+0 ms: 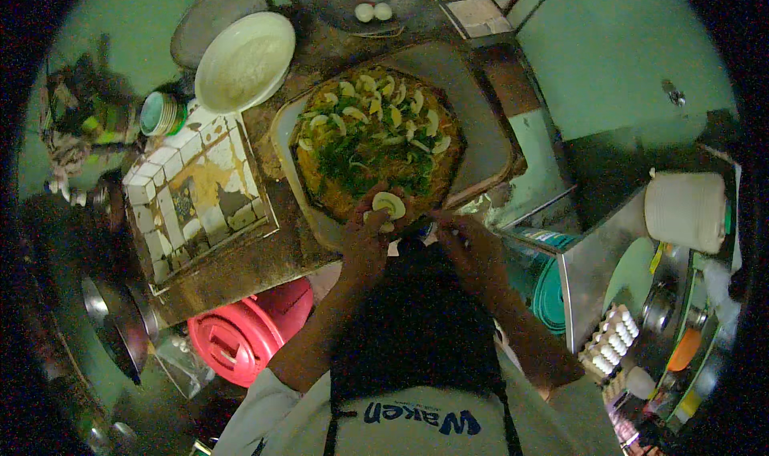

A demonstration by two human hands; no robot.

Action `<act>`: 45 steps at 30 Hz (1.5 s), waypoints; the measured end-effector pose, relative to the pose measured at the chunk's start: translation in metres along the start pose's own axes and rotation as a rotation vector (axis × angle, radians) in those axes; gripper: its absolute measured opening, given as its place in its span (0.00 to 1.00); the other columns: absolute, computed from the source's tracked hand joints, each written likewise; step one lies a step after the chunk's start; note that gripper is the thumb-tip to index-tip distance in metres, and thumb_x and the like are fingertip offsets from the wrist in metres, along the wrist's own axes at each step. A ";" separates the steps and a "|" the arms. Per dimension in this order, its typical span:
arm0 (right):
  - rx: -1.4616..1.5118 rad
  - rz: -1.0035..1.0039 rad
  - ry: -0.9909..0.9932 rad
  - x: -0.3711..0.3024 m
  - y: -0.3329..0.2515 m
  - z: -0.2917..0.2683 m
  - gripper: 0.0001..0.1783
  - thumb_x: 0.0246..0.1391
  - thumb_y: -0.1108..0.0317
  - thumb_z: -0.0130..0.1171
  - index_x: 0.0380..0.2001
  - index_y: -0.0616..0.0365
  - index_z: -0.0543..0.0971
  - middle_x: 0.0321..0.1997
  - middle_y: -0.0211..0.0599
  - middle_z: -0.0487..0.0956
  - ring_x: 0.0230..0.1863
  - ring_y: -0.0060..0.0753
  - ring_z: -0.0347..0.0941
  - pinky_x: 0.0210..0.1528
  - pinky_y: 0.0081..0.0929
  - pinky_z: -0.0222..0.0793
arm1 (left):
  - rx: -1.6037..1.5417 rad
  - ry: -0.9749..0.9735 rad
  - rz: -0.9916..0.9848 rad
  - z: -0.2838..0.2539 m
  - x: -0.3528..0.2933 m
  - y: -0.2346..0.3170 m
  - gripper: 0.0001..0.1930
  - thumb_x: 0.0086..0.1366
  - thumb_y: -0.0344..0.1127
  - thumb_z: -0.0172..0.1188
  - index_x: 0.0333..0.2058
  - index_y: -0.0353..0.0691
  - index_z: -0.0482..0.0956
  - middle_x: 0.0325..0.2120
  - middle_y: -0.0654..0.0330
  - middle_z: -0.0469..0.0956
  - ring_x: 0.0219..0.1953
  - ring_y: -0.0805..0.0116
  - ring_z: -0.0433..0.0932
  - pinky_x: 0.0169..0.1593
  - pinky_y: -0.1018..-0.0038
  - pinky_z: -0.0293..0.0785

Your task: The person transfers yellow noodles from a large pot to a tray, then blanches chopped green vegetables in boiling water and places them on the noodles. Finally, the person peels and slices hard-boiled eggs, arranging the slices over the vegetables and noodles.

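My left hand (370,216) is closed around slices of boiled egg (389,205), held over the near edge of a large dish. The dish is an octagonal dark-rimmed platter of yellowish food (400,172), topped with chopped green herbs and several egg wedges (396,116), mostly on its far half. It rests on a wide pale tray (486,148). Close beside the platter's near right edge, my right hand (463,236) has its fingers curled together. What they hold, if anything, is too dark to make out.
Two whole white eggs (373,12) sit in a big metal bowl (328,0) at the back. A white oval basin (245,64) and stacked small bowls (162,113) stand left. A red lidded bucket (232,340) is below the counter; egg trays (610,342) lie right.
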State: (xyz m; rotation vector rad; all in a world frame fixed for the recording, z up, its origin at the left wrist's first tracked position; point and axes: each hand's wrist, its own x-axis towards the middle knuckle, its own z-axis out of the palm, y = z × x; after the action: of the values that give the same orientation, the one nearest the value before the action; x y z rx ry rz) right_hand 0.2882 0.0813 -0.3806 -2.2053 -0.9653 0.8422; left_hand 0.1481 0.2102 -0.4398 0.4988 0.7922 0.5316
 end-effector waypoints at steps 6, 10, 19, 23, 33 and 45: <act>0.137 0.014 -0.006 -0.024 -0.003 -0.004 0.15 0.62 0.66 0.58 0.50 0.57 0.80 0.39 0.46 0.81 0.40 0.47 0.78 0.44 0.37 0.74 | 0.074 -0.027 -0.045 0.017 0.010 -0.010 0.22 0.66 0.26 0.51 0.59 0.34 0.68 0.54 0.50 0.75 0.55 0.52 0.78 0.57 0.60 0.80; 0.067 -0.090 0.031 -0.018 0.020 -0.003 0.14 0.62 0.68 0.56 0.50 0.57 0.81 0.37 0.46 0.80 0.37 0.48 0.77 0.42 0.39 0.74 | 0.046 -0.072 -0.043 0.020 0.019 -0.018 0.21 0.66 0.25 0.50 0.58 0.32 0.68 0.52 0.49 0.76 0.55 0.52 0.78 0.57 0.60 0.80; 0.011 -0.330 0.035 0.030 0.069 -0.015 0.15 0.64 0.69 0.53 0.51 0.57 0.80 0.41 0.47 0.83 0.41 0.46 0.80 0.44 0.40 0.76 | 0.013 -0.025 -0.062 0.029 0.030 -0.027 0.19 0.68 0.30 0.52 0.56 0.30 0.70 0.49 0.49 0.77 0.49 0.57 0.80 0.56 0.63 0.80; 0.203 0.044 -0.190 0.047 0.071 -0.027 0.16 0.66 0.66 0.50 0.51 0.60 0.79 0.42 0.44 0.84 0.41 0.42 0.81 0.45 0.39 0.76 | 0.114 0.074 -0.134 0.031 0.035 -0.024 0.20 0.68 0.30 0.52 0.57 0.33 0.70 0.48 0.51 0.77 0.51 0.59 0.79 0.54 0.66 0.80; 0.224 -0.018 -0.230 -0.001 0.031 -0.028 0.16 0.63 0.66 0.57 0.51 0.58 0.79 0.44 0.46 0.81 0.48 0.46 0.79 0.53 0.36 0.73 | 0.089 0.121 -0.071 0.034 0.018 -0.026 0.18 0.68 0.28 0.50 0.56 0.33 0.71 0.48 0.50 0.78 0.51 0.60 0.80 0.52 0.68 0.79; 0.308 0.019 -0.113 0.017 0.043 0.000 0.16 0.63 0.63 0.57 0.50 0.58 0.80 0.43 0.46 0.82 0.33 0.40 0.79 0.37 0.34 0.74 | 0.078 0.152 -0.097 0.016 0.011 -0.017 0.19 0.67 0.29 0.57 0.56 0.31 0.71 0.48 0.50 0.77 0.48 0.58 0.80 0.50 0.69 0.82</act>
State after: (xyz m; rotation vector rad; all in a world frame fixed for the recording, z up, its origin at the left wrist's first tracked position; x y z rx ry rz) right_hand 0.3149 0.0703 -0.4168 -1.9234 -0.8063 1.0585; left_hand 0.1705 0.2006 -0.4459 0.4935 0.9804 0.4530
